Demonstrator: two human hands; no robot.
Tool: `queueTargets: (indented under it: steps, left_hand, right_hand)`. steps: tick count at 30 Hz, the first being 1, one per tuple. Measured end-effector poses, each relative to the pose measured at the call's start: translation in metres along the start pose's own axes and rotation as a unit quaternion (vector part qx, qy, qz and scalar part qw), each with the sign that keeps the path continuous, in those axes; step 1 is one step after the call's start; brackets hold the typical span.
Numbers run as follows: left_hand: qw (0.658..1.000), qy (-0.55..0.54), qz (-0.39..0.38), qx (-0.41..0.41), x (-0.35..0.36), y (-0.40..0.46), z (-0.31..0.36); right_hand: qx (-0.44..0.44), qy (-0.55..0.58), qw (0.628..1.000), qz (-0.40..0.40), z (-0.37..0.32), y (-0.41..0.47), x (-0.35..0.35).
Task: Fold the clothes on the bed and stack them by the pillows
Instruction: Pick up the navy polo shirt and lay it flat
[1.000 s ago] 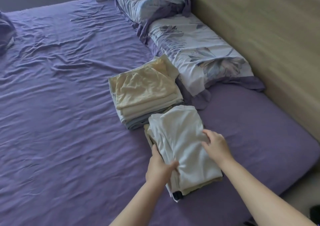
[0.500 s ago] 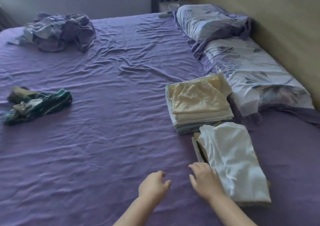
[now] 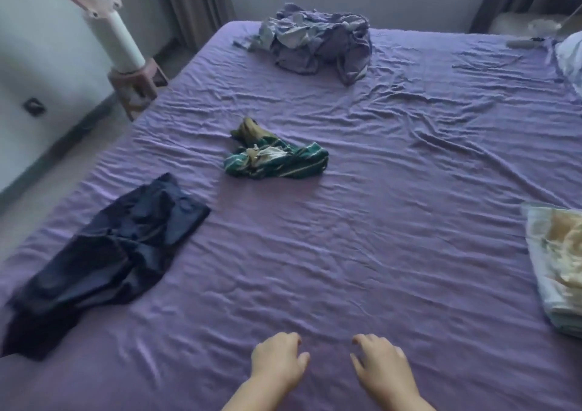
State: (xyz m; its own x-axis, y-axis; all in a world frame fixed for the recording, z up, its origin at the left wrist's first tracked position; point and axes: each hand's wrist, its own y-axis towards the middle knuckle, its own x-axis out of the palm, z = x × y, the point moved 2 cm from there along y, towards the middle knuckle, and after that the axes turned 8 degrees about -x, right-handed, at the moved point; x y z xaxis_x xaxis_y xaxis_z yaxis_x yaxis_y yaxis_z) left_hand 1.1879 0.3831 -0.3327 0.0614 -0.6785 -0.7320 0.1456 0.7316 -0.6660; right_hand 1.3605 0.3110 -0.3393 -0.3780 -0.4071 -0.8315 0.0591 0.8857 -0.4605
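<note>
A crumpled dark navy garment [image 3: 107, 262] lies at the near left of the purple bed [image 3: 393, 221]. A bunched green striped garment [image 3: 277, 157] sits mid-bed, with an olive piece against its far end. A heap of lilac and grey cloth [image 3: 318, 38] rests at the far edge. The folded cream stack [image 3: 557, 262] shows at the right edge, cut off. My left hand [image 3: 278, 358] and my right hand [image 3: 379, 363] hover low over bare sheet at the near edge, fingers loosely curled, holding nothing.
A stool [image 3: 138, 84] with a white fan base stands beside the bed's far left corner. Floor runs along the left side. Curtains hang behind the bed. A pillow corner [image 3: 571, 57] peeks in at the far right.
Both hands let go of the white folded garment and pulled back. The view swung left, away from the pillows and stacks, bringing the loose clothes into sight.
</note>
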Motion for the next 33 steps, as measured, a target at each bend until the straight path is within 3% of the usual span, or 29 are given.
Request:
queueTargets:
  steps: [6,13,16,20,23,28,33]
  left_hand:
    - [0.995,-0.028,0.045,-0.080,-0.068,0.037,-0.138]
    - [0.968,-0.041,0.182,-0.166,-0.124,0.080,-0.281]
    - [0.951,-0.007,0.237,-0.200,-0.138,0.099,-0.326]
    - [0.931,0.055,0.231,-0.276,-0.143,0.120,-0.375]
    - [0.922,0.088,0.255,-0.277,-0.149,0.123,-0.395]
    - [0.936,-0.108,0.277,-0.189,-0.178,0.106,-0.377]
    - [0.903,-0.344,0.240,-0.091,-0.228,0.081,-0.315]
  right_hand:
    - [-0.095,-0.031,0.995,-0.013,-0.132,0.091,-0.004]
    - [-0.193,-0.072,0.978,-0.022,-0.263,0.170,0.002]
    - [-0.237,-0.070,0.969,-0.013,-0.302,0.195,0.011]
    - [-0.282,-0.064,0.957,-0.013,-0.336,0.221,0.030]
    - [-0.304,-0.061,0.951,-0.006,-0.349,0.229,0.039]
    - [-0.333,0.076,0.940,0.026,-0.360,0.219,0.027]
    - [-0.286,0.248,0.923,0.070,-0.364,0.187,-0.021]
